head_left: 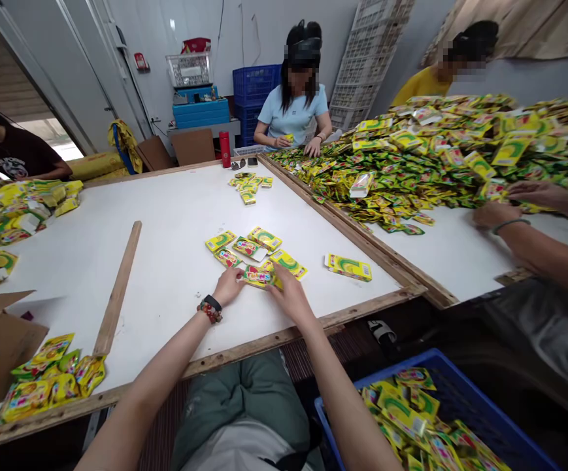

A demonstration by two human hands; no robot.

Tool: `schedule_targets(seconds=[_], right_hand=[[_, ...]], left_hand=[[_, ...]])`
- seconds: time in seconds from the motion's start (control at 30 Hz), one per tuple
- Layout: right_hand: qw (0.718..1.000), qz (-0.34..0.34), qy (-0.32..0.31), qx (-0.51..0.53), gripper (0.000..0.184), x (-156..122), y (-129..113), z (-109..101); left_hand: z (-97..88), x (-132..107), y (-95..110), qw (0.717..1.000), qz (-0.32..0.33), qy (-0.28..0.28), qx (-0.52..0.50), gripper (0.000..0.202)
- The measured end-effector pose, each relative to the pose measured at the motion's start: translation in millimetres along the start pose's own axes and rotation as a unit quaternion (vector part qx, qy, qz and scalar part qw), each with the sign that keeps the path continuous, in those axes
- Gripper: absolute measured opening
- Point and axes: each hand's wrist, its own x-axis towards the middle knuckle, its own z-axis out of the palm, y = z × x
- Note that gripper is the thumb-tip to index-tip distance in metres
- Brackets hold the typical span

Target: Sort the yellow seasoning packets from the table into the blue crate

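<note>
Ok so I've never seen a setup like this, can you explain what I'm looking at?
No robot here, just a person's bare hands. This single view is taken from their own head, facing forward and down. The left hand pinches one end of a small colourful pack; the right hand is at its other end. Yellow boxes lie nearby on the white tabletop. Right, beyond a wooden strip, is a large heap. A blue crate below holds more.

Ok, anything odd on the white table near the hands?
Slightly: one yellow box lies apart from the loose cluster of boxes, off to the right of the right hand. A white flap shows at its left end, seemingly open. No clear spill there.
</note>
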Motion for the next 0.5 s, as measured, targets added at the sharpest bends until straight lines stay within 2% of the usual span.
schedule_targets(seconds=[0.07,0.13,0.23,0.33,0.4,0.5], right_hand=[[1.0,0.015,-0.008,0.0,0.056,23.2,-9.3,13.6],[1.0,0.02,-0.01,0.01,0.046,26.9,-20.7,24.5],[0.999,0.002,-0.014,0.05,0.03,0.4,-39.4,38.6],[0.986,-0.001,0.0,0.168,0.036,-44.0,-52.8,50.4],[0.95,0.024,0.014,0.311,0.038,-70.8,-56.8,53.3],[0.874,0.081,-0.015,0.48,0.041,-93.8,-58.1,46.4]], left_hand=[[1.3,-10.0,1.8,1.0,0.004,0.005,-0.023,0.008],[2.4,-25.2,5.7,0.998,0.008,0.031,-0.046,0.01],[8.2,-58.2,15.1,0.992,0.009,0.097,-0.082,0.028],[18.1,-92.9,27.9,0.957,0.007,0.221,-0.187,0.059],[23.4,-110.8,36.7,0.928,-0.002,0.277,-0.248,0.071],[28.9,-128.7,45.6,0.923,-0.019,0.274,-0.269,0.067]])
